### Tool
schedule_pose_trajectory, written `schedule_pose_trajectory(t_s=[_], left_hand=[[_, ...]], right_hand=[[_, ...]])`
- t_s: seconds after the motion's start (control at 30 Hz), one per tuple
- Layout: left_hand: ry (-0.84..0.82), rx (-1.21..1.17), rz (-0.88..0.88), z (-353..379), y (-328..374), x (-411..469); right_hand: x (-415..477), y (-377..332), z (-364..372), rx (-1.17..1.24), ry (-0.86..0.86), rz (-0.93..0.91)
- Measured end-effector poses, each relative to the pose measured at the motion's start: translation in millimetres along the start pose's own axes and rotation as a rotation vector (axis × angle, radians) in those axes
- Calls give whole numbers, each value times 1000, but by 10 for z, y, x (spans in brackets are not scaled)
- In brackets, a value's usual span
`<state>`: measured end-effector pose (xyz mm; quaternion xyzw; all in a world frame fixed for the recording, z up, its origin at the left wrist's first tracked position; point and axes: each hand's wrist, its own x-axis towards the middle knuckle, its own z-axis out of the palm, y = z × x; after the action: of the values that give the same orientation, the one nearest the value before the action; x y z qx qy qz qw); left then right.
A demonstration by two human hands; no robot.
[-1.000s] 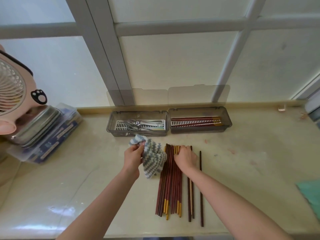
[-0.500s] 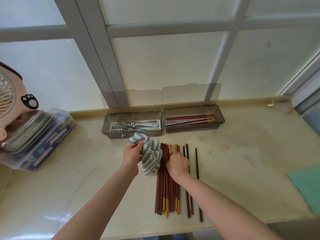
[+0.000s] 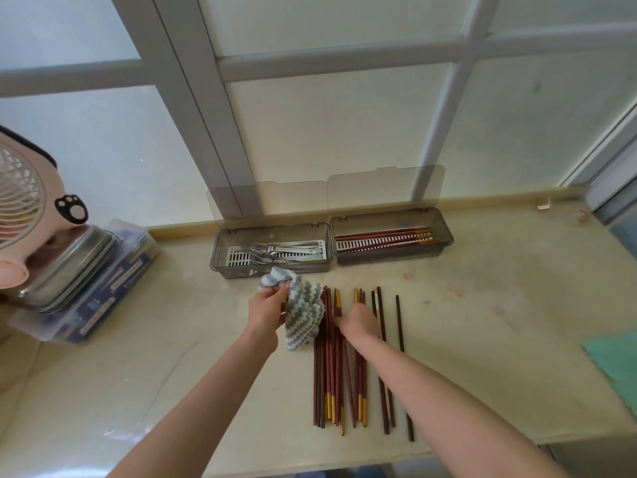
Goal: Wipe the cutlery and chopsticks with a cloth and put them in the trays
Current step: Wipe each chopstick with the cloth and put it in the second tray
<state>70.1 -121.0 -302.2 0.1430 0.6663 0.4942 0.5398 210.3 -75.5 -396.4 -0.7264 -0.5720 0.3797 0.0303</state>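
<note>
A pale bench (image 3: 482,322) is running under a frosted window (image 3: 327,125). The loose chopsticks (image 3: 331,374) are lying in a rough bundle at its middle, long axes pointing from the near edge toward the window, with gold ends at both ends of the bundle. The right hand (image 3: 358,320) is resting on the bundle's far part and hiding it. Its fingers are bending down onto the sticks, and whether they are pinching one cannot be told. The left hand (image 3: 267,310) is gripping a zigzag cloth (image 3: 303,315), which is hanging over the bundle's left edge. Beyond, two trays are sitting side by side. The left tray (image 3: 220,250) is holding forks (image 3: 272,251). The right tray (image 3: 444,236) is holding chopsticks lying crosswise. A pink fan (image 3: 20,208) is being cut off at the left.
</note>
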Motion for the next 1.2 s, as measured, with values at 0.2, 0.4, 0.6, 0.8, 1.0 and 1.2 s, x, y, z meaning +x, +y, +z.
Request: schedule_pose_trajectory(t_s=[0.2,0.4,0.6,0.8,1.0,1.2], left_hand=[[-10,5,-35,-61,-49,27],[-31,24,-39,-22,-100,-3],[-22,32,-35,-33,-110,-19],[-36,30,-26,-84,-94,-16],[-96,90,-52,-75,-143,1],[-209,203,-4,50,-173,-24]], right_hand=[[67,34,-59,111,-17,44],[-40,-7,59,-75,63,-32],[-126,-78,148,-94,81,-32],[-20,-4,44,61,42,10],[20,61,-229,435,-69,-22],[-188,-80,-620,817,-449,-256]])
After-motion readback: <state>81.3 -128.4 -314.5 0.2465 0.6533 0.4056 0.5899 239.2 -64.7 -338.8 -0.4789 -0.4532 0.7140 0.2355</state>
